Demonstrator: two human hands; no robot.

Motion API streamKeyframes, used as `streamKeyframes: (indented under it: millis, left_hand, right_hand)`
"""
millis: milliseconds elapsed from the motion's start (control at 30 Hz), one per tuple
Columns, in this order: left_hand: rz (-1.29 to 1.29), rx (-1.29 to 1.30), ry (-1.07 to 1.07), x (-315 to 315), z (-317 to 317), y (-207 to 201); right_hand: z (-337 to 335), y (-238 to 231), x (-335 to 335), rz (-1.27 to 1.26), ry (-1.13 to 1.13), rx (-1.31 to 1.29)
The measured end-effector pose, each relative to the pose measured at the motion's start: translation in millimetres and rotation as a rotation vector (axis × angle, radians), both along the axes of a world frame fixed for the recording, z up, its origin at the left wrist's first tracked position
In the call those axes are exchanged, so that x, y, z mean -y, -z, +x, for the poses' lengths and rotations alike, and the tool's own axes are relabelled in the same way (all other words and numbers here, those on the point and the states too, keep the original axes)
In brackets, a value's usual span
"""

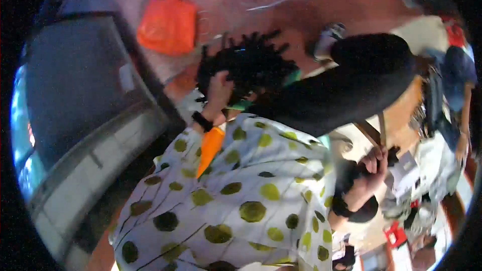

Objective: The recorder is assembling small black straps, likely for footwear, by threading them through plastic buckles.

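Observation:
My left hand [220,89], with a black band at the wrist, is curled against a shaggy black cloth piece [251,65] with finger-like strands and green edges. Its fingertips are partly lost in the strands, and the piece lies beside my black-clad leg [351,88]. Out to the right, my right hand [370,168] is closed, with its fingers bent. A thin brown stick [382,128] meets it from above, but blur hides what the fingers hold. An orange pointed piece [210,149] lies against my white, green-dotted garment [241,190], just below the left wrist.
An orange bag [168,22] rests on the reddish floor beyond the cloth. A large dark panel with a pale ledge [110,165] stands at left. Another person's arm [466,115] shows at far right, near heaped pale cloths [434,155] and a red item [395,235]. A shoe [329,40] is at upper right.

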State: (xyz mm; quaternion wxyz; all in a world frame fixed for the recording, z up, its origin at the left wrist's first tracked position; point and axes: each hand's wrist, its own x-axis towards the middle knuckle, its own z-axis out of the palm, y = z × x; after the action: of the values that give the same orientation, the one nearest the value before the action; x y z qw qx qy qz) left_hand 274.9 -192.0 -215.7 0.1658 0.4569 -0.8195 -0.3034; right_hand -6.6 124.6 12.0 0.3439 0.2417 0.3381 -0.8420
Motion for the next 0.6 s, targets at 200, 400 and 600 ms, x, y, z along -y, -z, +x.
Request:
streamKeyframes:
  millis: [200,400,600]
  left_hand:
    - [0.659,-0.529,0.385,-24.7,-179.3,-193.3]
    - [0.428,-0.463,1.077,-140.9,-240.4,-280.9]
    - [0.28,-0.204,1.161,-171.7,-260.5,-264.3]
  right_hand:
    - [0.0,-0.8,25.2,-0.144,0.141,-0.079]
    - [3.2,-29.7,18.2,-0.27,0.206,-0.12]
    - [0.4,-29.9,20.6,-0.153,0.19,-0.275]
